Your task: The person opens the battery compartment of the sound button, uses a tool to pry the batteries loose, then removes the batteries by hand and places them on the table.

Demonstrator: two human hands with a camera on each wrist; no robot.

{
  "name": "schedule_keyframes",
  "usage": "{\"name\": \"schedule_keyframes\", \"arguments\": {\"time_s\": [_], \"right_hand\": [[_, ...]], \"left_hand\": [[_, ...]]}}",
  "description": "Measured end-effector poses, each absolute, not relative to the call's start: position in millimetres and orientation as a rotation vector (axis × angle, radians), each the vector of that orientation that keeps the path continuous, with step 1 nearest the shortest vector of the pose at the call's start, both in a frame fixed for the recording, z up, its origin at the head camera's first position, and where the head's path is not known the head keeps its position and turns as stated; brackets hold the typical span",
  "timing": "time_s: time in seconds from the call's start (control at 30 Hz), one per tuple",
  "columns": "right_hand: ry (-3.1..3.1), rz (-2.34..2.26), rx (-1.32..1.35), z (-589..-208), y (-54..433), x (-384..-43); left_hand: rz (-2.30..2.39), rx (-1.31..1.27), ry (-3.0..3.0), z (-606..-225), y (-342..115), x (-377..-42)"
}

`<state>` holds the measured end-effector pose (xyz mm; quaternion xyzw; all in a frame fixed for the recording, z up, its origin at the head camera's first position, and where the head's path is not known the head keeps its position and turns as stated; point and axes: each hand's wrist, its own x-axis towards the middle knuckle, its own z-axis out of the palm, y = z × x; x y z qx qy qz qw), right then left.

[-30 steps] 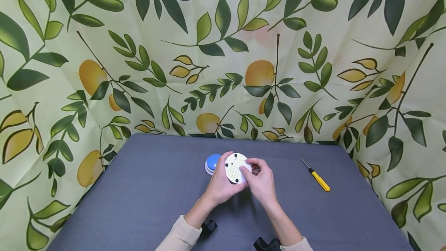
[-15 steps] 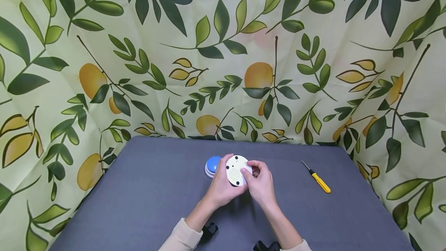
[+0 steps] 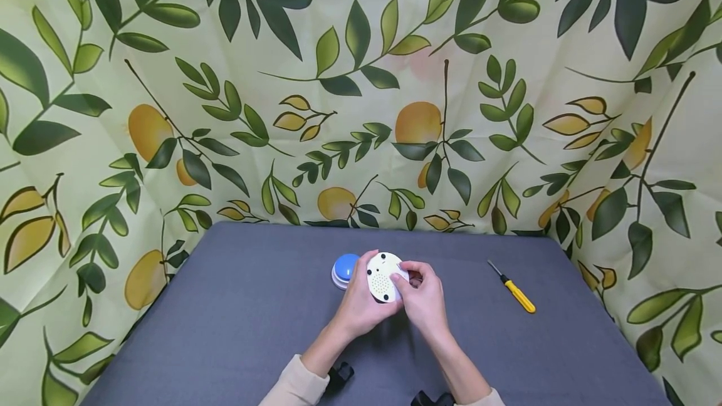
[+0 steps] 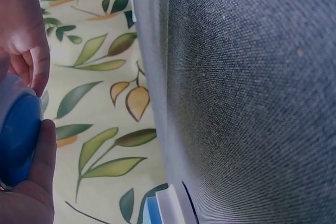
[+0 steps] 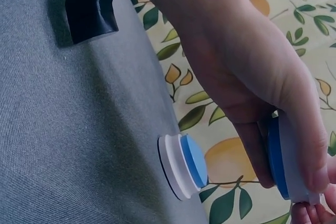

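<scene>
A round white push-button buzzer (image 3: pixel 381 281) is held above the table, its underside turned to the head camera, showing small black feet and a patch of speaker holes. Its domed blue top (image 4: pixel 20 137) appears in the left wrist view. My left hand (image 3: pixel 359 302) grips it around the left and lower rim. At the right edge my right hand (image 3: pixel 424 298) pinches it, thumb on the underside and fingers at the blue side (image 5: pixel 275 156). A second blue-and-white buzzer (image 3: pixel 343 268) sits on the table just behind the left hand, partly covered by it in the head view.
A screwdriver (image 3: pixel 517 293) with a yellow handle lies to the right on the grey cloth-covered table (image 3: pixel 254 306). Leaf-and-fruit patterned fabric (image 3: pixel 350 111) rises around the table's back and sides. Black camera mounts (image 3: pixel 340 376) hang below the wrists.
The head view has shifted slightly, so everything sits a little lower in it. Both hands keep the same hold on the buzzer.
</scene>
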<state>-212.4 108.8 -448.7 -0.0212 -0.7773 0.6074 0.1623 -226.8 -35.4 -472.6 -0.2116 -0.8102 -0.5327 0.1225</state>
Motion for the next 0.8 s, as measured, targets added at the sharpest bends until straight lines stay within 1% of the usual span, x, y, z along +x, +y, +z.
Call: {"name": "schedule_keyframes", "arguments": {"time_s": [0.37,0.8], "right_hand": [[-2.215,1.806,-0.102,-447.0,110.8,-214.4],[-2.185,1.833,-0.104,-442.7,110.7,-212.2]], "left_hand": [[-1.544,-0.653,-2.351,-471.1,-35.1,-225.0],[-1.580,-0.618,-2.379,-470.1,-35.7,-225.6]]}}
